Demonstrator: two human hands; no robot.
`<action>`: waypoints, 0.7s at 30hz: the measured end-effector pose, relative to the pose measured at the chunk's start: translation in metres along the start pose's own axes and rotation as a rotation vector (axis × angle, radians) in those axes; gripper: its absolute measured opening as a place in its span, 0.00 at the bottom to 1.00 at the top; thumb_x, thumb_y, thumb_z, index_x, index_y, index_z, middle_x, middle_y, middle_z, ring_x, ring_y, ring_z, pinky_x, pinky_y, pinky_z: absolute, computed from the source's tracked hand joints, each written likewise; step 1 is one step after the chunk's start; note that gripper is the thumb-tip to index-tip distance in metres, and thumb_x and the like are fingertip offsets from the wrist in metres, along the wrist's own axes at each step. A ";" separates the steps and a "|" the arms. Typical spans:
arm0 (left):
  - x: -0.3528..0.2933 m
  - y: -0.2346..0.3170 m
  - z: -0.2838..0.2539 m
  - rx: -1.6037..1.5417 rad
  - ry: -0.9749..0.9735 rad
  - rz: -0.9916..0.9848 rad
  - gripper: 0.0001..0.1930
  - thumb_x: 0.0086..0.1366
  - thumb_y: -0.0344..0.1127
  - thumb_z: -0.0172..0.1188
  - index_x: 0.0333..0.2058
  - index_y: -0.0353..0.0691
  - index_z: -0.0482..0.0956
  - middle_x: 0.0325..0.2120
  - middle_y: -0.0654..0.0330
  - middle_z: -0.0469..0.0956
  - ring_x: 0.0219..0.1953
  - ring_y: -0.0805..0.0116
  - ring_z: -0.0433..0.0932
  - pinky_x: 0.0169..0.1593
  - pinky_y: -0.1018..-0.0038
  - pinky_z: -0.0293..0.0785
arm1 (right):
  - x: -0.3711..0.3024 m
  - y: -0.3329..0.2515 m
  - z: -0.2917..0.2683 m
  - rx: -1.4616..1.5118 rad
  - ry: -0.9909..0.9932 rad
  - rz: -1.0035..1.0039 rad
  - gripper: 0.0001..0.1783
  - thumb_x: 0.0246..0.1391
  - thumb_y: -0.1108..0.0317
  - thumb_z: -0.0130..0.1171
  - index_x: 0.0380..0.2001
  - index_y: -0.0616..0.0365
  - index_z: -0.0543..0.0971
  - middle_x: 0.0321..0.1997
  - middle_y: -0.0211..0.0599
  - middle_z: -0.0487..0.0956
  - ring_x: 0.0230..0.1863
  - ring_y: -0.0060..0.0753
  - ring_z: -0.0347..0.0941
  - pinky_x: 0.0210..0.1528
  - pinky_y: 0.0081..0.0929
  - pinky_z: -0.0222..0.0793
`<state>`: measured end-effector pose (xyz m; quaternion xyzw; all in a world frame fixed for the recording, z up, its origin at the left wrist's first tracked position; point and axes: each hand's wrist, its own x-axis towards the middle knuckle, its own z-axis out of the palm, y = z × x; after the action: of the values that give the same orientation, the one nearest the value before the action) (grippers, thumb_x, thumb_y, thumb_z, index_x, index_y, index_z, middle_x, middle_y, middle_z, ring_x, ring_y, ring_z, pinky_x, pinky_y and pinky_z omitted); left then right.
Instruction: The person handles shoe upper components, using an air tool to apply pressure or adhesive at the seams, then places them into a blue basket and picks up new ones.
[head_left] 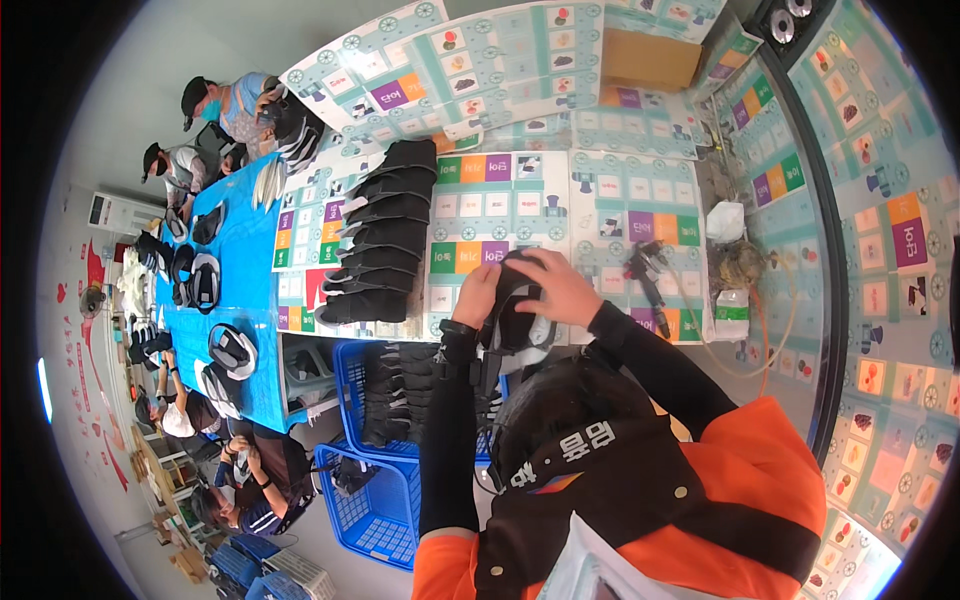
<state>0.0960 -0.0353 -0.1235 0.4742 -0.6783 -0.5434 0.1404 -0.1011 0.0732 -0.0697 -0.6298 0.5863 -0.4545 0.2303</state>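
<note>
- Table point(500, 207): covered with printed sheets; a row of pieces is borne on its left part, a hand tool on its right. The one piece in hand is held at its near edge.
- Blue table point(262, 335): seen to the left, with shoes point(206, 283) spread on it and co-workers beside it. Whether these belong to the same work cannot be told.
- Basket point(352, 395): set below the near edge of the table and well filled with dark pieces. Whether finished or waiting stock is kept here is not shown.
- Row point(388, 225): several black pieces, overlapped in one line. One stage is judged to be shared by all; whether it is the done or the undone lot cannot be told.
- Upper point(512, 315): black, apparently part of a shoe; held between both hands, to the right of the row and apart from it. Its handling is judged unfinished, as it is not yet set down.
- Tool point(648, 285): laid down, touched by neither hand.
- Right hand point(548, 287): fingers spread over the top of the upper, gripping it.
- Left hand point(478, 293): closed on the upper's left side.
</note>
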 end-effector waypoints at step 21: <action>0.011 0.112 0.066 0.758 0.206 0.304 0.12 0.66 0.41 0.62 0.39 0.38 0.82 0.33 0.43 0.82 0.35 0.39 0.81 0.39 0.50 0.78 | -0.140 0.252 -0.073 -0.903 0.214 0.639 0.30 0.47 0.70 0.65 0.54 0.68 0.69 0.52 0.59 0.72 0.56 0.64 0.67 0.61 0.50 0.65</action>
<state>-0.0109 -0.0087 -0.0543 0.4387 -0.8749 -0.1784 0.1016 -0.2819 0.1718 -0.2847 -0.4074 0.9043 -0.1273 0.0034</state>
